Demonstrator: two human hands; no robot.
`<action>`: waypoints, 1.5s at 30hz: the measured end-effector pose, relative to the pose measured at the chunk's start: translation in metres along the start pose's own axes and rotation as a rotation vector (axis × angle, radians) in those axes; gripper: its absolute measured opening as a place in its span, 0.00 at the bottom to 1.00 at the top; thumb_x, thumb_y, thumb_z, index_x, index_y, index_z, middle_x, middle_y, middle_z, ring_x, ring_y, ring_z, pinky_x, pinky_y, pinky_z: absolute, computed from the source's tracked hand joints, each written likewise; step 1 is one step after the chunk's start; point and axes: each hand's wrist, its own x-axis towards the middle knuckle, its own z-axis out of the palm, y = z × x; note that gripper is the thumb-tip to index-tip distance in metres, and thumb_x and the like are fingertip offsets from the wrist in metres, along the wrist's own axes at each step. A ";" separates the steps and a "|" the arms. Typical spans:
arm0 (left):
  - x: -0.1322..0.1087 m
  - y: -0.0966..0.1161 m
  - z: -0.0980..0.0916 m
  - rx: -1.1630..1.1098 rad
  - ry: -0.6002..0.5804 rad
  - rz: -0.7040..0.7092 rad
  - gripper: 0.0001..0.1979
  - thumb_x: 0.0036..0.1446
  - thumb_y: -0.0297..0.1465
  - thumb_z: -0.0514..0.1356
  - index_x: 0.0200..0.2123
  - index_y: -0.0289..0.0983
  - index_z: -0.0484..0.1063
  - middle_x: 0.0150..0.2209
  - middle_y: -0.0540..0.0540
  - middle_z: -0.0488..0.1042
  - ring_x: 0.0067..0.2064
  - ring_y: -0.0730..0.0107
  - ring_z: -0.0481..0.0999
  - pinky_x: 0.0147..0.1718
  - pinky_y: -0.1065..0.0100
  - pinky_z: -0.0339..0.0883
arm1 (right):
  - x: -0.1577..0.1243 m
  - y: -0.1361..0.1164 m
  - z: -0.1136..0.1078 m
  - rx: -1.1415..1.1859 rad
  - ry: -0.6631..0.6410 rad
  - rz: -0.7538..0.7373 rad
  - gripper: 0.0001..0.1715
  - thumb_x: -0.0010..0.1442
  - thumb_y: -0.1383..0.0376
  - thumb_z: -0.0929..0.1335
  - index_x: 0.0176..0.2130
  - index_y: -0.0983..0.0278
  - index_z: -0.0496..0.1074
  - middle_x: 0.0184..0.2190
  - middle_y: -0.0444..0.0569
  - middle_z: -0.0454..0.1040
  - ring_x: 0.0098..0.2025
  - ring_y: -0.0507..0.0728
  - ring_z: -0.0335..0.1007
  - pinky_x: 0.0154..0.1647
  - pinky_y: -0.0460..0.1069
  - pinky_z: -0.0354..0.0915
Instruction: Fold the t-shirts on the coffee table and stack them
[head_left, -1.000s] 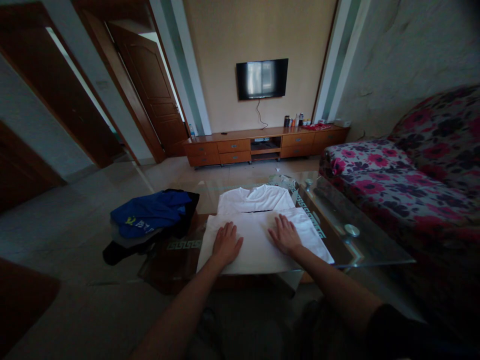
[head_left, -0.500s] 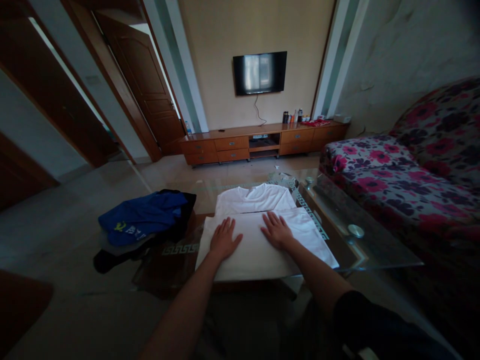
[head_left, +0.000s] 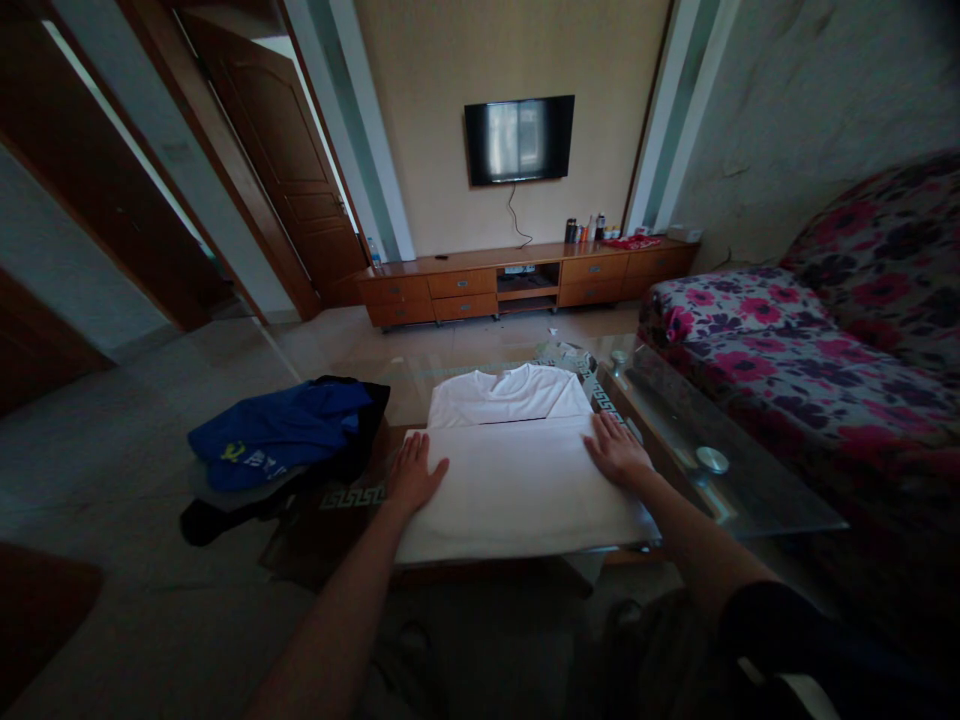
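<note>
A white shirt (head_left: 510,485) lies on the glass table (head_left: 765,490), its lower part folded up toward the neckline, which faces away from me. My left hand (head_left: 417,474) rests flat on the left edge of the folded part, thumb apart from the fingers. On the right edge lies my right hand (head_left: 616,452), palm down with its fingers extended. Neither hand grips the cloth.
Blue and black clothes (head_left: 281,435) are heaped at the table's left end. A floral sofa (head_left: 757,310) stands at the right. Beyond the table are a low wooden cabinet (head_left: 461,290) with bottles and a wall television (head_left: 519,140).
My hands have slid apart across the shirt, the left one leftward and the right one rightward, out to its side edges. The right edge of the folded part now reaches less far right.
</note>
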 end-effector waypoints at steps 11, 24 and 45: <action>-0.016 -0.025 -0.004 0.046 -0.009 -0.045 0.41 0.64 0.56 0.44 0.72 0.39 0.49 0.74 0.41 0.42 0.74 0.55 0.43 0.69 0.47 0.37 | -0.007 0.015 -0.001 0.018 -0.023 -0.010 0.53 0.66 0.37 0.51 0.73 0.70 0.47 0.74 0.57 0.40 0.75 0.62 0.35 0.73 0.58 0.38; -0.007 -0.022 -0.006 0.072 -0.033 -0.051 0.41 0.63 0.56 0.43 0.72 0.39 0.48 0.74 0.44 0.41 0.74 0.55 0.40 0.70 0.46 0.31 | -0.003 0.017 0.002 -0.033 -0.021 0.002 0.56 0.63 0.33 0.50 0.73 0.68 0.46 0.75 0.56 0.37 0.75 0.64 0.29 0.72 0.64 0.30; 0.104 0.008 -0.022 -0.114 0.151 -0.220 0.25 0.63 0.41 0.51 0.58 0.34 0.67 0.57 0.33 0.71 0.59 0.47 0.68 0.57 0.52 0.60 | 0.098 -0.035 -0.029 0.154 0.093 0.217 0.35 0.65 0.56 0.62 0.66 0.69 0.61 0.60 0.65 0.66 0.61 0.71 0.63 0.60 0.61 0.61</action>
